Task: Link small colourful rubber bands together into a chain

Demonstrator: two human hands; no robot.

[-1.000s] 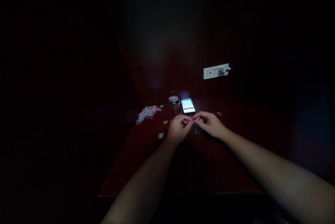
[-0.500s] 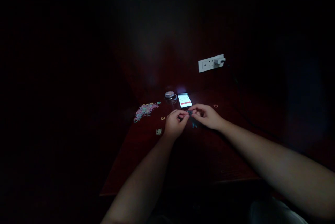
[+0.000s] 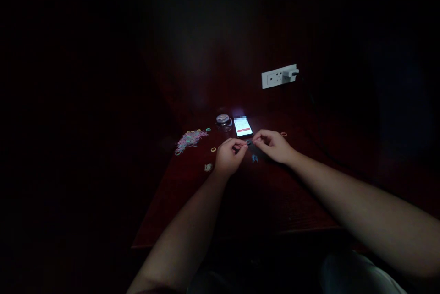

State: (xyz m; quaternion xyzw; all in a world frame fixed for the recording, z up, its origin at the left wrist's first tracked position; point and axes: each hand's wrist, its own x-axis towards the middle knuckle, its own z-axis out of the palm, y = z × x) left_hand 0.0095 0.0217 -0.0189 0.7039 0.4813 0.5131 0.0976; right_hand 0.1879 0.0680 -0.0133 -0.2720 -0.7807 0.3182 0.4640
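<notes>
My left hand [image 3: 231, 155] is closed in a pinch, its fingertips at a small dark bluish elastic hair tie [image 3: 249, 142]. Just right of it, my right hand [image 3: 274, 146] is closed too, thumb and fingertips together; anything between them is too small and dim to make out. Below the fingertips lies a small group of blue hair ties [image 3: 255, 158] on the dark red table [image 3: 261, 202]. A lit phone [image 3: 243, 127] lies directly behind my hands. A single yellow hair tie [image 3: 213, 149] and a pale yellowish bunch [image 3: 208, 167] lie left of my left hand.
A heap of mixed pastel hair ties [image 3: 191, 141] spreads at the table's left edge. A clear lidded jar [image 3: 223, 122] stands left of the phone. One orange-pink hair tie [image 3: 283, 134] lies beyond my right hand. A white wall socket [image 3: 279, 76] holds a plug. Surroundings are very dark.
My right fingertips have moved slightly away from my left ones, leaving a small gap with the dark hair tie showing. The whole view has shifted a little, with table things appearing higher.
</notes>
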